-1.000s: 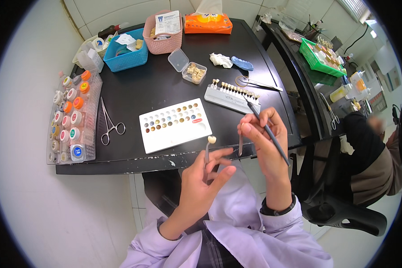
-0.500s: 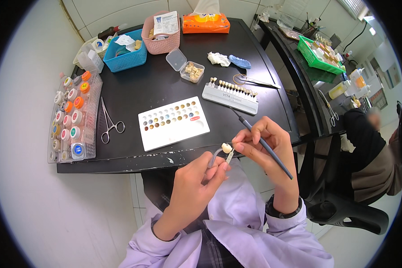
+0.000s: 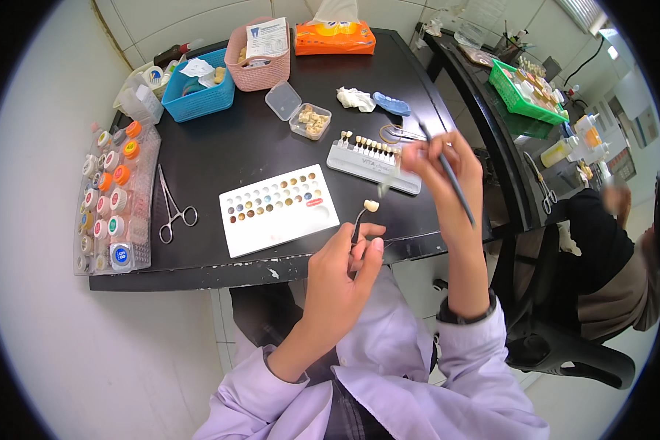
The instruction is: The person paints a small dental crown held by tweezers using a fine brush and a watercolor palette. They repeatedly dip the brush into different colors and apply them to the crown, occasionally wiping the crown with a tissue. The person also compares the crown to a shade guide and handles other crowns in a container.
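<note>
Left hand is pinching a thin metal holder with one small tooth-coloured crown on its tip, held just off the near edge of the black surface. Right hand is raised above it, up and to the right, fingers closed on one fine brush and apparently a shade tab pinched at the fingertips; that bit is blurred, can't confirm. Progress, my read: mid-job. Brush is lifted clear of the crown, so no paint is going on right now; the colour looks to be under comparison, and I can't tell how much of the crown is finished. Just ahead of the left hand: one white mixing palette, wells filled in three rows, roughly two dozen. Under the right hand: one shade guide with a row of about ten tabs. Left of the left hand: one pair of scissor-handled forceps, then one clear rack of small pots with coloured lids, about a dozen and a half, exact count unclear. Far side from the hands: one open clear box of tooth models, one white wad, one blue tray piece, one blue basket, one pink basket, one orange tissue box. Well right of the right hand: a second person seated at another bench, with one green basket.
</note>
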Action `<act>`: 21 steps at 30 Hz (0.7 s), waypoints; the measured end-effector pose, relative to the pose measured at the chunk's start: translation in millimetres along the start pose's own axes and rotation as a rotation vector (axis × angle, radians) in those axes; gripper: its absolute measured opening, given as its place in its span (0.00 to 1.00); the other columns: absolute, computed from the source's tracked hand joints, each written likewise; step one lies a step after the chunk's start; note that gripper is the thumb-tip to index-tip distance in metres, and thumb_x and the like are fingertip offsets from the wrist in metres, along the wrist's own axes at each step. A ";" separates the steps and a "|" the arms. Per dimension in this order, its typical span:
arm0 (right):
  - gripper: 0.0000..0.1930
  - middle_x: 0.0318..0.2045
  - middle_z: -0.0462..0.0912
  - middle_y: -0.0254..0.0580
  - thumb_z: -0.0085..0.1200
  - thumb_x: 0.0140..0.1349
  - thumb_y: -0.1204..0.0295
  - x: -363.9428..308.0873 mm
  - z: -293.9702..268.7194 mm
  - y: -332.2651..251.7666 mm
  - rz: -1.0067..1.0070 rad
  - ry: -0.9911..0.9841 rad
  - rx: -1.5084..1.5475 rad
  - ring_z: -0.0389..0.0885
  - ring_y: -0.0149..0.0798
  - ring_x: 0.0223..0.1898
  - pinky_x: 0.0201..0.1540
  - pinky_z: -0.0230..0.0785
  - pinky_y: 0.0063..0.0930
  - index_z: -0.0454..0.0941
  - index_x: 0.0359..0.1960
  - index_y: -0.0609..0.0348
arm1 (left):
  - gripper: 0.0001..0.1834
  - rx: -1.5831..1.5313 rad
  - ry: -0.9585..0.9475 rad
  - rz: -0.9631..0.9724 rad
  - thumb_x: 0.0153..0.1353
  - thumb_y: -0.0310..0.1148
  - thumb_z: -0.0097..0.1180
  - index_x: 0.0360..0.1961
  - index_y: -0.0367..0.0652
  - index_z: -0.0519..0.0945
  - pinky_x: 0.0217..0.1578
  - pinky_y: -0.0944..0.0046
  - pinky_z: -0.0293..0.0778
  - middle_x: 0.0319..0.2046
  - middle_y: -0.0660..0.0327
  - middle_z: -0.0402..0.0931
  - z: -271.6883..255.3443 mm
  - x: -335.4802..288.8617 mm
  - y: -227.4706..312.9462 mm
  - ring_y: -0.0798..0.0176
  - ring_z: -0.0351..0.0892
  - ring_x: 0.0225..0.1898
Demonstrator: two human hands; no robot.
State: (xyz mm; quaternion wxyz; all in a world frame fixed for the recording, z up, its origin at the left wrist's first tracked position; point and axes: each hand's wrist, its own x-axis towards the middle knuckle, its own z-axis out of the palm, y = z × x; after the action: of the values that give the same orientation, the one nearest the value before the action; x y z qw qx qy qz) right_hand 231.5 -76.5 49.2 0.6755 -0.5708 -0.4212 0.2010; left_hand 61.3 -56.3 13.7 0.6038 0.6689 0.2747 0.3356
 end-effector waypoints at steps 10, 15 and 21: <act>0.07 0.25 0.79 0.41 0.53 0.53 0.84 76.5 13.6 78.9 -0.085 -0.061 -0.220 0.79 0.26 0.31 0.35 0.71 0.19 0.66 0.27 0.64 | 0.31 -0.106 -0.115 -0.078 0.62 0.26 0.42 0.64 0.35 0.46 0.31 0.69 0.79 0.30 0.63 0.59 30.5 33.3 -14.0 0.68 0.77 0.30; 0.09 0.23 0.78 0.38 0.54 0.53 0.83 78.4 21.1 86.0 -0.067 -0.113 -0.178 0.75 0.24 0.28 0.32 0.67 0.18 0.65 0.27 0.63 | 0.34 -0.028 -0.134 -0.105 0.63 0.27 0.41 0.64 0.31 0.39 0.27 0.69 0.79 0.30 0.61 0.60 29.7 43.6 -26.5 0.68 0.77 0.25; 0.10 0.22 0.78 0.37 0.56 0.52 0.82 79.0 19.1 92.3 -0.095 -0.101 -0.332 0.72 0.25 0.27 0.33 0.66 0.20 0.65 0.25 0.62 | 0.35 0.004 -0.111 -0.138 0.63 0.27 0.40 0.64 0.30 0.37 0.24 0.69 0.78 0.30 0.60 0.61 27.5 55.9 -26.1 0.68 0.75 0.22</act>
State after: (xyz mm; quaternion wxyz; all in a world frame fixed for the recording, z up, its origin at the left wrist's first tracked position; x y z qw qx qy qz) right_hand 280.1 19.1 -10.9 0.5587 -0.6431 -0.5086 0.1249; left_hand 118.7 -27.2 -7.0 0.6382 0.6673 0.2869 0.2551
